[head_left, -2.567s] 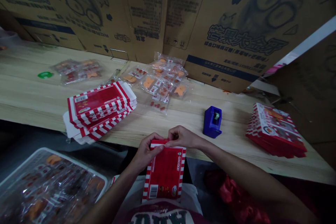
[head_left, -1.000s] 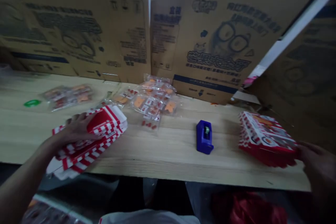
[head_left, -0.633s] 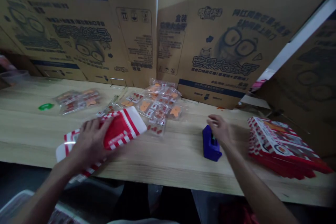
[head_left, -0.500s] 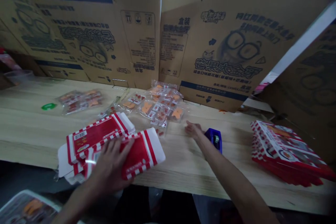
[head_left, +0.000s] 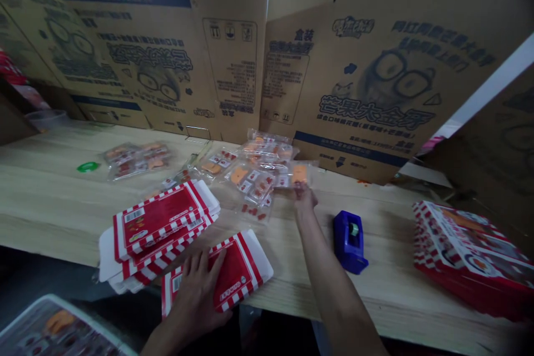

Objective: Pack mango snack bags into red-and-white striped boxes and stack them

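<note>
My left hand (head_left: 199,286) is wrapped over a flat red-and-white striped carton (head_left: 237,270) with an open white flap at its right end. It lies at the table's front edge, to the right of a stack of similar cartons (head_left: 167,217). My right hand (head_left: 306,197) reaches to the pile of clear candy packets (head_left: 261,178). Its fingertips pinch the near edge of a clear candy packet (head_left: 300,171) with an orange gummy inside, at the pile's right side.
A blue tape dispenser (head_left: 349,242) stands right of my right forearm. Filled striped boxes (head_left: 471,256) are stacked at the far right. More packets (head_left: 137,160) and a green ring (head_left: 88,167) lie left. Large cardboard boxes (head_left: 233,67) wall the back; a plastic tub (head_left: 62,325) is lower left.
My left hand has drawn the carton away from the stack toward the front edge. My right hand has moved from bare table to the packet pile and taken hold of a packet.
</note>
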Demonstrator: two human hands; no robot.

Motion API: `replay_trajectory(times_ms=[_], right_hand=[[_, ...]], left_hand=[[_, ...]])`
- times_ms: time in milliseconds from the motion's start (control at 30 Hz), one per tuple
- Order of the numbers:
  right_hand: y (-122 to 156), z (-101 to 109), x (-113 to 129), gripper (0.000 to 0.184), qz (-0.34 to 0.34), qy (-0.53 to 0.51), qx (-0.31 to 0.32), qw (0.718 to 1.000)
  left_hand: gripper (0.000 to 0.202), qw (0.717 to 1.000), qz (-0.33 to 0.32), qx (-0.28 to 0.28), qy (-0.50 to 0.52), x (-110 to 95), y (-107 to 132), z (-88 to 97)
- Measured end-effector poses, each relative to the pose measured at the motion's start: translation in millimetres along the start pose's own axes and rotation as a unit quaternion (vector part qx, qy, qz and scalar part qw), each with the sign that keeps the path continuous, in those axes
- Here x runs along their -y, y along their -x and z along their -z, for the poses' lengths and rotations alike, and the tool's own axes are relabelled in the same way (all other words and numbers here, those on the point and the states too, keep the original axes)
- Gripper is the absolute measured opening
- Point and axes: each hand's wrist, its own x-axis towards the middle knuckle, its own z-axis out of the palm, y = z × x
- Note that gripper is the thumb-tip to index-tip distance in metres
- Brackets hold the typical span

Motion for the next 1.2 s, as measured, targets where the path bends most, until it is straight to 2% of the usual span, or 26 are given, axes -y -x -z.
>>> replay_trajectory(times_ms=[33, 167, 233, 300, 333, 400, 500, 600, 700, 867, 967, 1067, 1133, 1200], right_hand=[[-2, 6, 17, 0.007, 0.038, -0.013, -0.013, 0.999], [-1, 37, 95, 0.017, 0.198, -0.035, -0.056, 0.978], [7, 50, 123, 0.026, 0.316, 0.006, -0.011, 0.949], [21, 60, 135, 0.03, 0.379, 0.111, 0.09, 0.914], [29, 65, 133, 0.029, 0.376, 0.174, 0.149, 0.898], [48, 72, 119, 0.022, 0.313, 0.292, 0.269, 0.863], [72, 80, 82, 0.014, 0.21, 0.41, 0.42, 0.782], [90, 85, 48, 0.012, 0.195, 0.474, 0.493, 0.704], [105, 86, 30, 0.019, 0.208, 0.497, 0.548, 0.64], [123, 90, 13, 0.018, 0.183, 0.487, 0.635, 0.572], [129, 93, -1, 0.016, 0.159, 0.473, 0.646, 0.578], [124, 96, -8, 0.017, 0.138, 0.457, 0.628, 0.615], [113, 103, -4, 0.018, 0.157, 0.449, 0.559, 0.679], [96, 114, 8, 0.022, 0.184, 0.454, 0.427, 0.76]], left_hand=[[0.104, 1.0, 0.005, 0.005, -0.002, 1, 0, -0.5], [0.103, 1.0, -0.003, 0.012, -0.002, 4, -1, -0.3], [0.102, 1.0, -0.015, 0.015, 0.001, 3, -1, 1.5], [0.103, 0.999, -0.026, 0.022, 0.004, 2, -1, 3.8], [0.105, 0.999, -0.031, 0.025, 0.005, 2, 0, 5.1], [0.106, 0.999, -0.038, 0.027, 0.01, 1, 2, 7.4], [0.104, 0.999, -0.045, 0.016, 0.017, 0, 7, 10.2], [0.104, 0.999, -0.048, 0.008, 0.017, -1, 9, 11.5], [0.104, 0.999, -0.042, 0.009, 0.011, -3, 9, 10.5], [0.104, 0.998, -0.047, 0.027, 0.023, -8, 5, 7.5], [0.105, 0.998, -0.042, 0.04, 0.036, -11, 1, 9.4], [0.109, 0.997, -0.035, 0.065, 0.038, -11, -3, 13.6], [0.112, 0.995, -0.035, 0.089, 0.035, -10, -6, 15.9], [0.115, 0.993, -0.038, 0.107, 0.034, -8, -7, 17.1]])
